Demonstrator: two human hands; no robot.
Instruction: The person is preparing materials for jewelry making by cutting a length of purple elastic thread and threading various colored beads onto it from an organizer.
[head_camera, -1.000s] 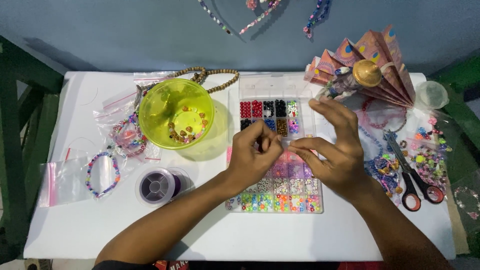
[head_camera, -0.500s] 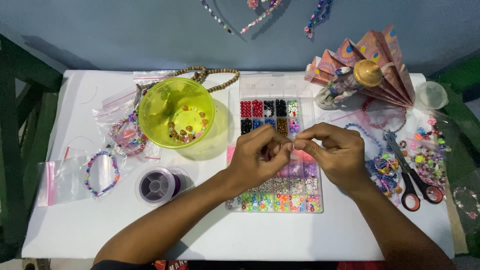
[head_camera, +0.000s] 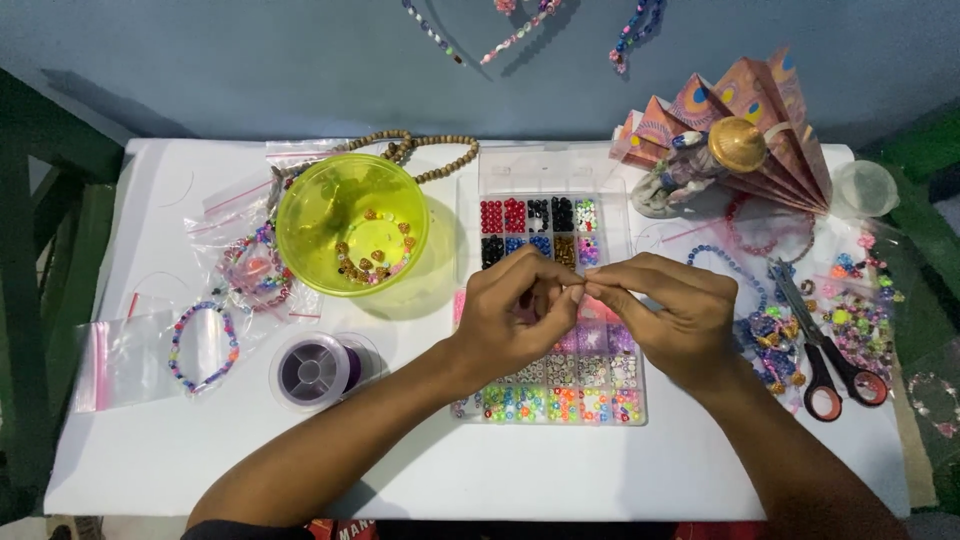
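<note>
At the far left of your white table (head_camera: 160, 460) lies a clear plastic zip bag (head_camera: 110, 362), with a bracelet of mixed coloured beads (head_camera: 203, 347) on its right edge. Beside it sits a spool of purple cord (head_camera: 314, 369), and above that a translucent yellow-green plastic bowl (head_camera: 352, 223) with a few brown and gold beads in it. A string of round wooden beads (head_camera: 430, 150) curls behind the bowl.

Your left hand (head_camera: 512, 318) and right hand (head_camera: 668, 314) meet fingertip to fingertip over the middle of the clear compartmented bead box (head_camera: 548, 220), which lies at the table's centre. Both hands are pinched narrow, thumb against forefinger, as if on something very small; what they hold is too fine to make out. Red, black and blue beads fill the far compartments; bright mixed ones fill the row nearest you.

To the right stands a folded pink paper fan ornament (head_camera: 740, 125) with a gold-topped figurine (head_camera: 700, 165), then red-handled scissors (head_camera: 825, 355) among loose coloured beads (head_camera: 860, 315), and a small clear plastic cup (head_camera: 864, 187).
</note>
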